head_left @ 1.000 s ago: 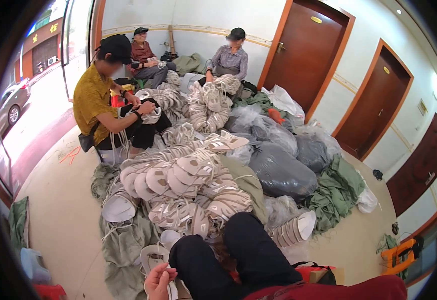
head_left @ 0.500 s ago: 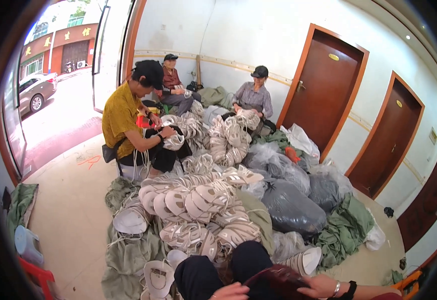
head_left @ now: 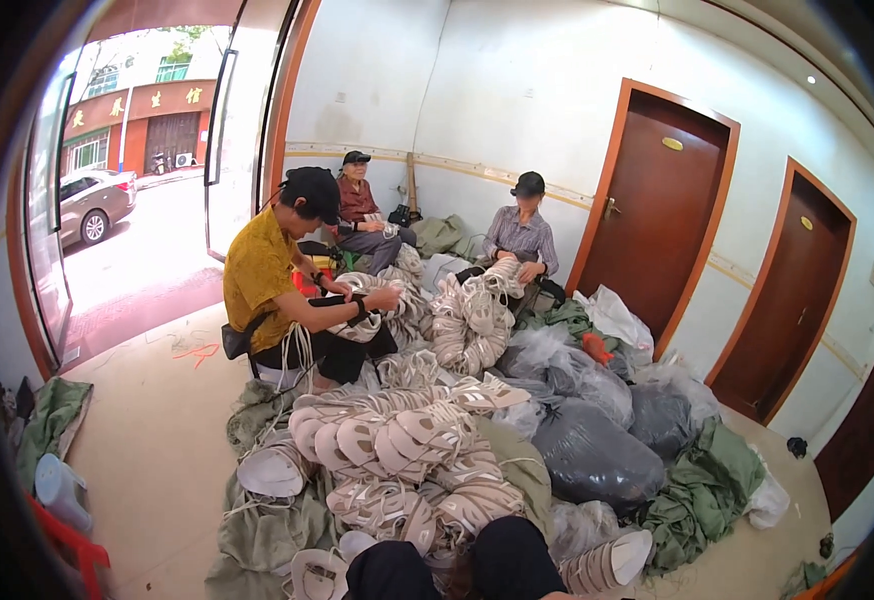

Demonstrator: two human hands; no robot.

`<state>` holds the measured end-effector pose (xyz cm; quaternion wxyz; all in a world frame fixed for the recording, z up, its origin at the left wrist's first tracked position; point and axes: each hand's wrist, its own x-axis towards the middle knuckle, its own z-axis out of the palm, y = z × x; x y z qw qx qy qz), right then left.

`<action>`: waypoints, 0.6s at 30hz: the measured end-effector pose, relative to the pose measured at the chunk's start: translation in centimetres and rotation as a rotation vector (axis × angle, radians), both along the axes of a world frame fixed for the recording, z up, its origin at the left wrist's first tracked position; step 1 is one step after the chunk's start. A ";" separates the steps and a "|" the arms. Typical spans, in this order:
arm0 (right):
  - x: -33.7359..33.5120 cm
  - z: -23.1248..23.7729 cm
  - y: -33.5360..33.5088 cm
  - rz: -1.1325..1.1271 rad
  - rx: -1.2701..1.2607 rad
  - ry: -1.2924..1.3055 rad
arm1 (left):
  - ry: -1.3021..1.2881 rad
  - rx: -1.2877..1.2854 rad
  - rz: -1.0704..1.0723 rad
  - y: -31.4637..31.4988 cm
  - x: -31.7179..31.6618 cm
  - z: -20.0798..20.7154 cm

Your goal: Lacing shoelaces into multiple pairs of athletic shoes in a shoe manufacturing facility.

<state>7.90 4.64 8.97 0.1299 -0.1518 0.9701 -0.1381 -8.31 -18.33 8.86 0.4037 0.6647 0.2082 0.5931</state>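
Note:
Neither of my hands shows clearly now; only a thin sliver of something I cannot make out lies on the lower edge. My dark trouser knees stand at the bottom, close to a large heap of beige and white shoe uppers. Beside my right knee lies a stack of nested shoe uppers. Left of my knees, a single upper rests near green cloth. Whatever my hands hold is out of the picture.
A person in a yellow shirt works on an upper. Two people in caps sit farther back, by more uppers. Grey plastic bags and green sacks lie at right. A blue stool and red chair stand left.
My hands and the dark red thing at my right hand have dropped out below the picture. The scene sits lower in view. The yellow-shirted person's hand has moved out to the right.

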 end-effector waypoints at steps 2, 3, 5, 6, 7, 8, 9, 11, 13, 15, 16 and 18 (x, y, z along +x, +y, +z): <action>-0.5 -1.1 -0.1 -0.001 -0.106 0.106 | 0.031 0.027 -0.011 0.0 -0.1 0.2; -0.9 -1.7 0.1 0.000 -0.107 0.090 | 0.068 0.075 -0.023 0.1 -0.2 0.4; -1.6 -2.4 0.2 0.048 -0.161 0.108 | 0.065 0.075 -0.020 0.1 -0.4 1.2; -1.5 -2.7 0.3 0.039 -0.174 0.104 | 0.076 0.082 -0.012 0.2 -0.3 1.5; -1.4 -3.0 0.4 0.039 -0.157 0.060 | 0.086 0.091 -0.005 0.2 -0.3 1.7; -1.1 -3.2 0.5 0.038 -0.136 0.017 | 0.081 0.082 -0.014 0.2 -0.3 1.9; -0.7 -3.3 0.7 0.028 -0.145 0.013 | 0.087 0.035 0.002 0.2 -0.3 2.0; 0.1 -3.4 1.4 0.017 -0.167 0.058 | 0.088 -0.017 0.010 -0.1 -0.4 1.8; 1.0 -3.6 1.8 -0.009 -0.182 -0.009 | 0.092 -0.090 0.094 -0.7 -0.3 1.7; 1.9 -3.3 1.9 -0.050 -0.244 0.023 | 0.086 -0.092 0.151 -1.4 -0.5 2.4; 2.3 -3.6 2.3 -0.056 -0.248 0.025 | 0.059 -0.066 0.213 -2.0 -0.8 2.5; 3.1 -4.7 3.3 -0.068 -0.359 0.006 | 0.033 -0.047 0.269 -3.4 -1.3 1.9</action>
